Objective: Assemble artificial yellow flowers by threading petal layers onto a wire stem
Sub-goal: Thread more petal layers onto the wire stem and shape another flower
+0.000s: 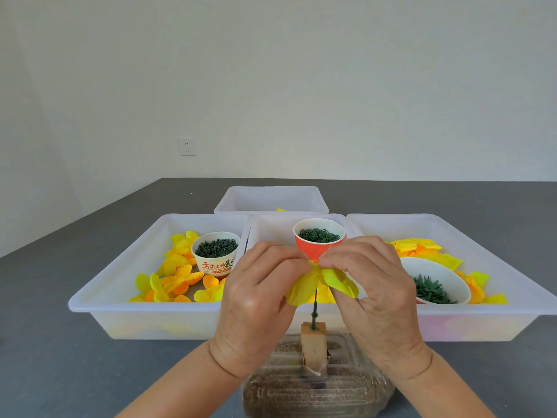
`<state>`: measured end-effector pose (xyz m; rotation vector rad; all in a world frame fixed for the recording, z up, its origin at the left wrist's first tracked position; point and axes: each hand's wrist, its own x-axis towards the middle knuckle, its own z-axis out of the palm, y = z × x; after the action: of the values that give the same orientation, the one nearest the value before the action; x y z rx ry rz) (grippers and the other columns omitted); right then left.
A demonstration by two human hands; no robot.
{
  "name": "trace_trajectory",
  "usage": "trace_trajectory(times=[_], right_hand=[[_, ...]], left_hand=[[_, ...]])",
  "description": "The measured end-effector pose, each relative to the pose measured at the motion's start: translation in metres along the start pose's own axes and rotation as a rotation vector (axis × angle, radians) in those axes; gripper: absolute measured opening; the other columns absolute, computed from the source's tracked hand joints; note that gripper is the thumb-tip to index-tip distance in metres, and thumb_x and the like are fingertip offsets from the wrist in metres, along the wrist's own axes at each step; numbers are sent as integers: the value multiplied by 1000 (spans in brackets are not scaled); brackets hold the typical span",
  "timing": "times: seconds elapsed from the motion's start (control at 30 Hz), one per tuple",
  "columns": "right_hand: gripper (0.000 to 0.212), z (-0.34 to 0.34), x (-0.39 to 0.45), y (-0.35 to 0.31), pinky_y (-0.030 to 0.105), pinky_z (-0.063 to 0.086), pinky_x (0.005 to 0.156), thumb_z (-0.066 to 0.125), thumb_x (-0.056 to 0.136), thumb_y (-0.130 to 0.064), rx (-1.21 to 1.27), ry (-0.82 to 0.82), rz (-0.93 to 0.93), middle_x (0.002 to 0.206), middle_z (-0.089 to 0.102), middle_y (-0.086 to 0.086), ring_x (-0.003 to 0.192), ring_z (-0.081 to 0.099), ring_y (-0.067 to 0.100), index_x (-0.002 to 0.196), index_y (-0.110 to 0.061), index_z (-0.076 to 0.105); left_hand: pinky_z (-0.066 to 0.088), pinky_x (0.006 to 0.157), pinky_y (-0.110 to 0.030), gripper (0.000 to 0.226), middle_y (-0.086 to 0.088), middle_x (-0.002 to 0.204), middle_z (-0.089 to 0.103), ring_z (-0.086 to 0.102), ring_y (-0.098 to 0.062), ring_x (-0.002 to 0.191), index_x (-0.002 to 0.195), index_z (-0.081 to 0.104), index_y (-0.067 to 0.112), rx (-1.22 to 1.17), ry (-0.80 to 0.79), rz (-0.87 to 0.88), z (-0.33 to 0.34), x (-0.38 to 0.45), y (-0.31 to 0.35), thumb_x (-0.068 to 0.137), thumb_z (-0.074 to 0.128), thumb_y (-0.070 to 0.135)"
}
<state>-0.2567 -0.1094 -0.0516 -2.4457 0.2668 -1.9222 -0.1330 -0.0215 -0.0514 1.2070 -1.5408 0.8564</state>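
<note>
A green wire stem (314,309) stands upright in a small wooden block (313,342). At its top sits a yellow petal layer (304,286), drooping to both sides. My left hand (259,300) pinches the petal layer from the left. My right hand (373,294) pinches it from the right, fingertips meeting over the stem's top. The tip of the stem is hidden by fingers and petals.
Three white trays (90,300) stand in a row, a fourth tray (271,200) behind. The left tray holds yellow-orange petals (174,279) and a cup of green parts (216,254). A red cup (318,241) sits in the middle tray. The right tray has petals and a white bowl (437,282). The block rests on a wrapped brown slab (313,390).
</note>
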Motion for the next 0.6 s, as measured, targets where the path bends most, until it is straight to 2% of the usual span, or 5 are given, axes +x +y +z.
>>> trace_trajectory(times=[0.13, 0.23, 0.4, 0.6], right_hand=[[7, -2, -2, 1, 31, 45, 78, 67, 78, -7, 18, -26, -8, 83, 69, 0, 83, 57, 19, 80, -8, 73], [7, -2, 0, 0, 34, 46, 75, 67, 79, -10, 19, -21, -20, 82, 68, 0, 82, 58, 21, 78, -8, 73], [5, -4, 2, -1, 37, 47, 71, 73, 72, -2, 2, 7, -40, 79, 69, -1, 79, 59, 21, 73, -7, 72], [4, -6, 2, 0, 31, 43, 78, 72, 76, -5, -24, -32, -87, 84, 70, -3, 82, 58, 19, 77, -9, 74]], left_hand=[[48, 69, -28, 17, -3, 86, 68, 62, -20, 78, 80, 72, 2, -98, 3, -111, -2, 0, 3, 83, 65, 18], [49, 72, -27, 15, -2, 88, 68, 62, -19, 81, 82, 72, 3, -143, -10, -143, -3, -2, 6, 79, 69, 17], [49, 74, -25, 11, -3, 88, 68, 62, -20, 81, 83, 72, 2, -111, 11, -152, -1, -2, 7, 76, 72, 10], [48, 78, -21, 18, 5, 92, 67, 61, -12, 87, 89, 70, 11, -203, 26, -261, -1, -3, 10, 72, 73, 12]])
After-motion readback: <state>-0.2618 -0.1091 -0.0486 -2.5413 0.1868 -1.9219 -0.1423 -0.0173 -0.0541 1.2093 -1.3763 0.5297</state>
